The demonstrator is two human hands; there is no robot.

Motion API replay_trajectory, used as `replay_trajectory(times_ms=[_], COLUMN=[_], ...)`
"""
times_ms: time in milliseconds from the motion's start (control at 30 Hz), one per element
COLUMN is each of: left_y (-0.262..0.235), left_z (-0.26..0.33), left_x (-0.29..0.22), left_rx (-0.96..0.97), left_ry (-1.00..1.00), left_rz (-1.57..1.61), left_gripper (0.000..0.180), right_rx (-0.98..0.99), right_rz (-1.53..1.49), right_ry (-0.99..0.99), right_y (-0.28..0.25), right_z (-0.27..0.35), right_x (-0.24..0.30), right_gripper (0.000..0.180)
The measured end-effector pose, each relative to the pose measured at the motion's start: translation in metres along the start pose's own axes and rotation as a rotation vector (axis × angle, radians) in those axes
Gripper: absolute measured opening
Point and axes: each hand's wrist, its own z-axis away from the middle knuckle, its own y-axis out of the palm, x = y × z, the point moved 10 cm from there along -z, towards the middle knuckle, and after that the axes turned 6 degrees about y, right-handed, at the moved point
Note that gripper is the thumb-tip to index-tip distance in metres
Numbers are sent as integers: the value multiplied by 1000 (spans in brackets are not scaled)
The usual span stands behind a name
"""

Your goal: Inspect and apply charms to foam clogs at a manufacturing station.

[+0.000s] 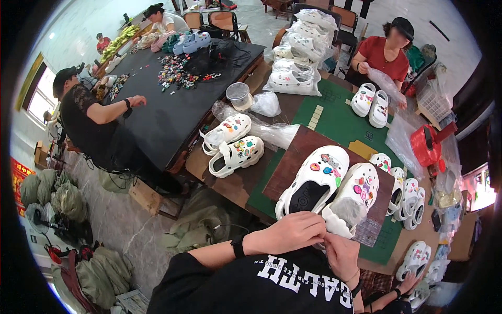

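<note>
My left hand [294, 231] and my right hand [342, 255] meet close to my chest, fingertips pinched together just behind the heel of a white clog [357, 191]. Whatever lies between the fingers is too small or hidden to make out. That clog has colourful charms on its top and clear plastic stuffed inside. Its mate, another white clog [325, 162], stands to the left with charms on the toe and a dark insole showing. Both rest on a dark reddish-brown board [285, 157].
Left of the board lies a charm-covered pair of clogs [238, 156]. Other white clogs [410, 199] line the right side. Bagged clogs [294, 78] are stacked at the back. Across the green mat [334, 94], a person in red [384, 60] handles a plastic bag. A red tape dispenser [422, 145] stands right.
</note>
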Motion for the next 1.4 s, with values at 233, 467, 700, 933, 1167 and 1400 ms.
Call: replay_trajectory(times_ms=[233,467,700,933,1167,1400], left_y=[-9,19,32,30,41,39], left_z=[4,15,16,10,15,14], left_x=[2,-7,-2,-9,-1,-3], left_rx=[-128,5,122,50,142,134], left_ry=[-95,35,-33,11,-13,-32], left_rz=[3,-127,-203,-233,-254,-280], left_gripper=[16,15,31,49,53,55], right_rx=[-64,-66,-41,-162,47,268], right_rz=[-7,6,-40,-571,-5,149], right_ry=[109,80,215,547,226,3], right_y=[-27,-37,-35,-45,-53,-50], right_z=[1,-7,-9,-10,-33,-43], right_x=[-20,-22,-43,-100,-60,-54], right_gripper=[12,13,12,10,14,18])
